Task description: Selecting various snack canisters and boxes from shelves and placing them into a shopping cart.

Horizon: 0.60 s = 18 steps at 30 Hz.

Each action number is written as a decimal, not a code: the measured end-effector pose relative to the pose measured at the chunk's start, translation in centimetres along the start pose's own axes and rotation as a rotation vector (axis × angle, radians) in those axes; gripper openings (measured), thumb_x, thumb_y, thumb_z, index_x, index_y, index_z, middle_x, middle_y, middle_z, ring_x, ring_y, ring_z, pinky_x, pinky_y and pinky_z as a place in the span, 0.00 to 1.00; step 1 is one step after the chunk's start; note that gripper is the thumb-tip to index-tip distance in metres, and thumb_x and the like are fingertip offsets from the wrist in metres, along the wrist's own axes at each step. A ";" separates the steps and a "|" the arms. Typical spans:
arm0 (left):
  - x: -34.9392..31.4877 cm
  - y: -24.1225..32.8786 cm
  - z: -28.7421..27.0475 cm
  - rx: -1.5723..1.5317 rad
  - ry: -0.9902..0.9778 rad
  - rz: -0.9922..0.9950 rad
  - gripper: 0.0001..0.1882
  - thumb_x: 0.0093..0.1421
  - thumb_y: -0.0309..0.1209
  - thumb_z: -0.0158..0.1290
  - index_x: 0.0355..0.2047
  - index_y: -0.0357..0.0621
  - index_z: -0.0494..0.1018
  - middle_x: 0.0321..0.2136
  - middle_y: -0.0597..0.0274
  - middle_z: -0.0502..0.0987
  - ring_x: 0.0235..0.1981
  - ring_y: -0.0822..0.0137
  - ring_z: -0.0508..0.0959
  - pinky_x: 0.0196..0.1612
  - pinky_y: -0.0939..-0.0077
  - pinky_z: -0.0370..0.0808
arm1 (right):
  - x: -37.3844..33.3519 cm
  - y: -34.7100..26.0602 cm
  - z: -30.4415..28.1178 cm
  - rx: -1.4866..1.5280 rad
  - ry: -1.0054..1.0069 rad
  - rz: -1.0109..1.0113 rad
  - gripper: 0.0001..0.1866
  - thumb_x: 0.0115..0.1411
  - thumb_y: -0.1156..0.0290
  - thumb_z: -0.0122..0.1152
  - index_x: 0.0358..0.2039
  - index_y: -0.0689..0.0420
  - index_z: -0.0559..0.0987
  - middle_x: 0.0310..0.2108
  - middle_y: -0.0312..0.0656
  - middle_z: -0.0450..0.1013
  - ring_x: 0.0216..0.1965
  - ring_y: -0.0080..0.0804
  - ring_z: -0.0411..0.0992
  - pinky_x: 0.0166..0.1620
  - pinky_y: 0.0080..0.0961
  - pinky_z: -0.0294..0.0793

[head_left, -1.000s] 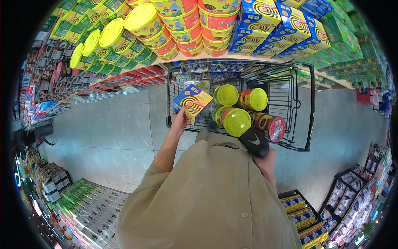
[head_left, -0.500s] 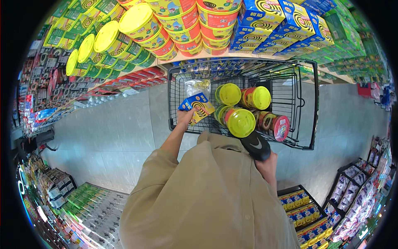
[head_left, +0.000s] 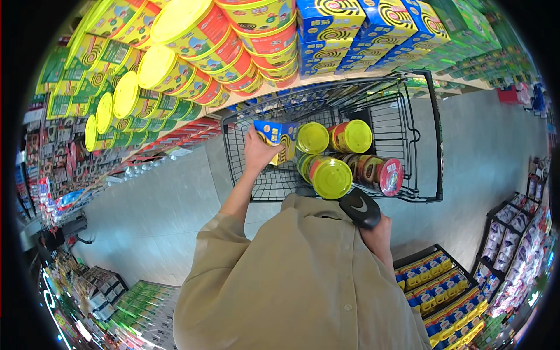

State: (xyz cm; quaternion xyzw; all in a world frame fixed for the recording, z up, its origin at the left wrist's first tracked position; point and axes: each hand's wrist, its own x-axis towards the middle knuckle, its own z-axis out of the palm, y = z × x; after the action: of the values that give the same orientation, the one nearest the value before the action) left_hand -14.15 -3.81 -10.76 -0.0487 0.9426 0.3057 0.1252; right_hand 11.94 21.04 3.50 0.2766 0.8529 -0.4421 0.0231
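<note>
My left hand [head_left: 260, 150] grips a blue and yellow mosquito coil box [head_left: 276, 142] with a spiral printed on it. The box is over the left part of a black wire shopping cart [head_left: 438, 140]. To its right in the cart are tubs with yellow lids [head_left: 332, 179], and one dark jar [head_left: 389, 177] with a pink lid lies on its side. My right hand [head_left: 379, 231], low and right of centre, is closed around a black rounded hand-held device [head_left: 360, 209] with a pale curved mark. Its fingers are mostly hidden.
Beyond the cart, a shelf holds stacked yellow-lidded tubs [head_left: 192, 46] and blue coil boxes [head_left: 329, 35]. Green boxes [head_left: 466, 29] stand farther right. Behind me at right is a display rack of blue and yellow packs [head_left: 443, 291]. Grey tiled floor [head_left: 157, 204] lies to the left.
My left hand has moved farther from me with the coil box, which now stands more upright and hides the clear bag. The view has shifted a little; my right hand still holds the black device.
</note>
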 end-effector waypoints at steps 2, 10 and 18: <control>1.0 3.2 -0.4 0.074 -0.030 0.251 0.60 0.33 0.44 0.69 0.62 0.32 0.49 0.47 0.46 0.65 0.49 0.47 0.69 0.52 0.61 0.70 | 0.4 0.2 -0.3 -0.020 0.010 -0.038 0.18 0.43 0.74 0.65 0.38 0.63 0.78 0.31 0.57 0.76 0.37 0.55 0.75 0.38 0.37 0.76; 4.2 13.3 4.0 0.268 -0.132 0.586 0.58 0.34 0.41 0.69 0.61 0.30 0.50 0.47 0.48 0.65 0.50 0.48 0.68 0.54 0.60 0.68 | 0.9 0.9 -1.9 0.052 0.090 0.020 0.18 0.42 0.75 0.65 0.37 0.63 0.78 0.30 0.56 0.76 0.35 0.54 0.76 0.37 0.35 0.76; 5.6 18.0 10.1 0.480 -0.341 0.702 0.56 0.32 0.38 0.69 0.62 0.39 0.54 0.52 0.56 0.64 0.53 0.51 0.66 0.55 0.38 0.64 | 0.1 2.5 -3.6 0.121 0.149 0.211 0.18 0.40 0.77 0.65 0.36 0.63 0.79 0.29 0.55 0.76 0.35 0.53 0.76 0.37 0.35 0.75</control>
State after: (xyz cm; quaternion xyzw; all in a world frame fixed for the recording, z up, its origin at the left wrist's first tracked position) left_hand -20.48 16.57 -10.02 0.3552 0.9120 0.1064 0.1752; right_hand 13.84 25.04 3.79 0.3976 0.7903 -0.4661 -0.0106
